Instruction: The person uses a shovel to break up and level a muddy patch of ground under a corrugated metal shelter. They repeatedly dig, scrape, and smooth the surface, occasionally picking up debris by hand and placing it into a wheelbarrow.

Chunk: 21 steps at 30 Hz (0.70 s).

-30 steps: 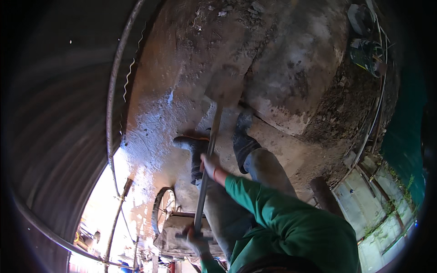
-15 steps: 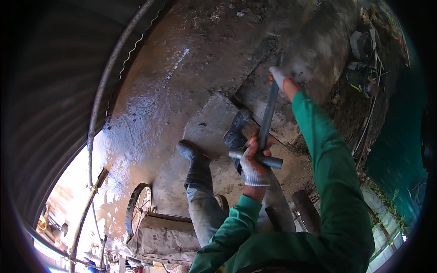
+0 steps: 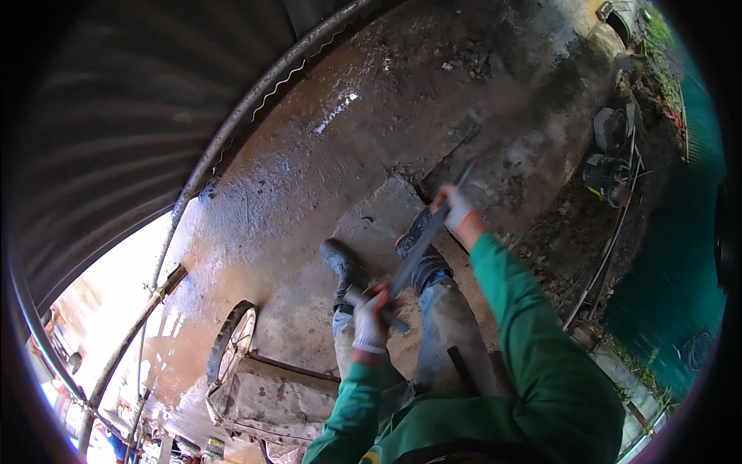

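Tool: A long-handled tool (image 3: 417,255) with a crossbar grip — I have it near mid-frame, slanting toward 1 o'clock, its far end too blurred to make out.
Left hand: The gloved left hand (image 3: 371,323), at 6 o'clock, is closed around the tool at its crossbar.
Right hand: The gloved right hand (image 3: 457,210), between 2 and 3 o'clock, wraps the handle farther up.
Boots: Beneath, I see a dark left boot (image 3: 344,263) and a right boot (image 3: 415,232), the latter partly behind the handle.
Ground: Wet mud (image 3: 255,201) shines between 9 and 10 o'clock.
Cart: A spoked wheel (image 3: 235,338) stands at 8 o'clock, beside a grey cart body (image 3: 270,402) at 7.
Edges: Dark corrugated sheeting (image 3: 131,131) fills 10 o'clock, crossed by a curved pole (image 3: 209,155) — and my view shows a dark bucket (image 3: 607,178) near 2.
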### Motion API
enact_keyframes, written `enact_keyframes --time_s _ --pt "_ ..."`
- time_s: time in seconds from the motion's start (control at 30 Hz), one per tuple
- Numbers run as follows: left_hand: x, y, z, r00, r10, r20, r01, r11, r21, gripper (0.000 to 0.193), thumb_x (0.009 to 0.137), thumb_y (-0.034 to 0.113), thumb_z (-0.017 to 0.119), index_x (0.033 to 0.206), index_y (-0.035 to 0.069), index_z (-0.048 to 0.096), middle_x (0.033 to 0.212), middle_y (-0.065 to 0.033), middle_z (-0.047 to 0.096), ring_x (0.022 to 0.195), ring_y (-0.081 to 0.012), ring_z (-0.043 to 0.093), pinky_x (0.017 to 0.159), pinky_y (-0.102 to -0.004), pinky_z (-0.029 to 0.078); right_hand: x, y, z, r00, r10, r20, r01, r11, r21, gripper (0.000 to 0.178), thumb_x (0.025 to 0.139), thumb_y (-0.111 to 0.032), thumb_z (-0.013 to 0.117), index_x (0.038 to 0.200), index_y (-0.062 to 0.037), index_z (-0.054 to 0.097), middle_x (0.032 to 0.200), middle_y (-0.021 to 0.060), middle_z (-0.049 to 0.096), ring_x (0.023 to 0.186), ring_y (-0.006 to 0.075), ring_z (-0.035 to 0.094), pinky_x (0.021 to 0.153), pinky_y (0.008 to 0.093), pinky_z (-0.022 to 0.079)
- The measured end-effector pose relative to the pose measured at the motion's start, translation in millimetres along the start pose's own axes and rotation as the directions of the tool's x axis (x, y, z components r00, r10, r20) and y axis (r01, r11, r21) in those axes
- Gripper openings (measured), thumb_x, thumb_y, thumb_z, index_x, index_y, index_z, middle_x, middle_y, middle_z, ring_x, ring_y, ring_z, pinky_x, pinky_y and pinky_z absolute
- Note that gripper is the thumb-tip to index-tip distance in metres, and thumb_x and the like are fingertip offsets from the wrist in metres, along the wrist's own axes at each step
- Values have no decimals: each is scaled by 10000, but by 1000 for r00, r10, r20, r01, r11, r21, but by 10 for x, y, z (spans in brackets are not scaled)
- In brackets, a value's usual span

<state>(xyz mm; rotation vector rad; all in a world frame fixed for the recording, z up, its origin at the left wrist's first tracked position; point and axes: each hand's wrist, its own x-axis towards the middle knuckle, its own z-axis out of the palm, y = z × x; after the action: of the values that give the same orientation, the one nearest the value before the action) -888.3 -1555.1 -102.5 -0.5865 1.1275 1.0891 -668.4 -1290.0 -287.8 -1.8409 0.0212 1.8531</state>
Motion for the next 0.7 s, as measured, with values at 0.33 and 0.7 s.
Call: enact_keyframes --time_s 0.33,0.7 --pt "-1796 373 -1803 290 505 -813 -299 855 424 188 921 120 624 1089 45 664 824 -81 646 520 -168 545 443 -303 476 -1334 3756 1776 906 416 -82 -424 889 -174 89 906 -178 640 912 -104 592 718 62 586 569 191 595 497 375 513" --pt "-696 1188 385 413 453 -790 -311 886 345 226 982 144 621 1142 -13 647 924 -99 659 597 -174 596 512 -294 526 -164 1584 2385 960 276 47 -252 924 -289 250 915 -244 643 738 -74 600 627 84 581 497 220 570 497 386 504"
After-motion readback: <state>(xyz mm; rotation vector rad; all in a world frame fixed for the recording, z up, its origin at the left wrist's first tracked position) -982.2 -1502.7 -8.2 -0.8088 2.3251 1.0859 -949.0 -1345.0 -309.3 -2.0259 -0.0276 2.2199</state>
